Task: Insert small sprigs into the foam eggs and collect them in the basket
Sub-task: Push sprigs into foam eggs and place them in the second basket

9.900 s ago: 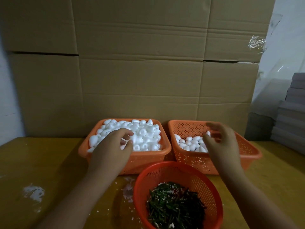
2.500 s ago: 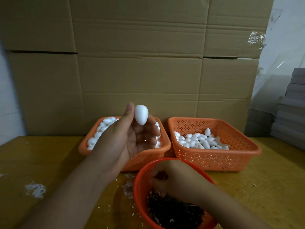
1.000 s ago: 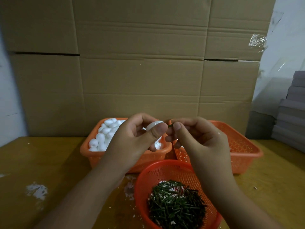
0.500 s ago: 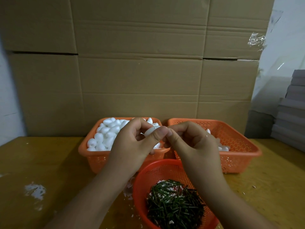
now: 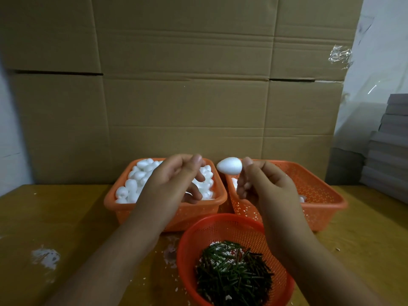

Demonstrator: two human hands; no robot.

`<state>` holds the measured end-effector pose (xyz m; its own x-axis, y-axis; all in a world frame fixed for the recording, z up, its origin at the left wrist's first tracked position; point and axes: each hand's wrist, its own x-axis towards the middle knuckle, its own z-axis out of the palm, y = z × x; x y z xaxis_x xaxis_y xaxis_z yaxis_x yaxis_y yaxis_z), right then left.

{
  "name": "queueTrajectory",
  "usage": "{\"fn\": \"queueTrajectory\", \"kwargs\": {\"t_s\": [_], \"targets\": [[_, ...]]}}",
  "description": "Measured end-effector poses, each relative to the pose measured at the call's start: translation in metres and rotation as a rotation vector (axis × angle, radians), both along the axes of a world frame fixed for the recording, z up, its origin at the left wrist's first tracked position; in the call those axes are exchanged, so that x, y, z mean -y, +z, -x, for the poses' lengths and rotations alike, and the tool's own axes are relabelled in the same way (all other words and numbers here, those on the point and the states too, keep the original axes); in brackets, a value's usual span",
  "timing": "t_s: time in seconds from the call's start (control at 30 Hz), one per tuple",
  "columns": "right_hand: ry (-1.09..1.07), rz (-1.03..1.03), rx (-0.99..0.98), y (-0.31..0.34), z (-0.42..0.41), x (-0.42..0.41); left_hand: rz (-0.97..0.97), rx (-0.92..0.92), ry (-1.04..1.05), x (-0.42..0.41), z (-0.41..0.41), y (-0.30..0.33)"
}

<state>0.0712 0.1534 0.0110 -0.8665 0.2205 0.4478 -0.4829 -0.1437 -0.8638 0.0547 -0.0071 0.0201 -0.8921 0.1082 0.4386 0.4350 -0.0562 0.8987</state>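
My right hand (image 5: 265, 186) pinches a white foam egg (image 5: 229, 165) by its right end, above the gap between the two rectangular orange baskets. The sprig is hidden by my fingertips. My left hand (image 5: 176, 180) hovers over the left basket (image 5: 110, 200), fingers loosely curled and holding nothing. That basket is full of plain foam eggs (image 5: 136, 182). The right basket (image 5: 331, 203) holds a few eggs, mostly hidden behind my right hand. A round orange basket (image 5: 187, 241) near me holds green sprigs (image 5: 234, 274).
A wall of cardboard boxes (image 5: 187, 96) stands right behind the baskets. Stacked grey sheets (image 5: 390, 149) sit at the right edge. The wooden table (image 5: 55, 217) carries white foam crumbs and a white smear (image 5: 45, 257) at the left.
The egg has passed from my left hand to my right. The hands, pressed together half a second ago, have drawn apart, and my left hand has let go.
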Motion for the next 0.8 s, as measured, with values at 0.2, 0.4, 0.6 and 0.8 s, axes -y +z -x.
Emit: {"fn": "queueTrajectory", "kwargs": {"t_s": [0.2,0.4,0.6,0.8], "targets": [[-0.026,-0.029,0.047,0.0010,0.0011,-0.0022,0.072,-0.054,-0.043,-0.0011,0.0004,-0.0008],[0.005,0.023,0.086,0.0011,0.0009,-0.0038,0.084,-0.073,-0.052,-0.0016,0.0007,-0.0022],[0.018,0.041,0.083,0.0023,0.0008,-0.0035,0.211,-0.081,-0.105,-0.0018,0.0014,-0.0041],[0.035,0.010,0.037,0.0014,0.0000,0.0003,0.258,-0.116,-0.139,-0.0048,-0.0007,-0.0064]]}}
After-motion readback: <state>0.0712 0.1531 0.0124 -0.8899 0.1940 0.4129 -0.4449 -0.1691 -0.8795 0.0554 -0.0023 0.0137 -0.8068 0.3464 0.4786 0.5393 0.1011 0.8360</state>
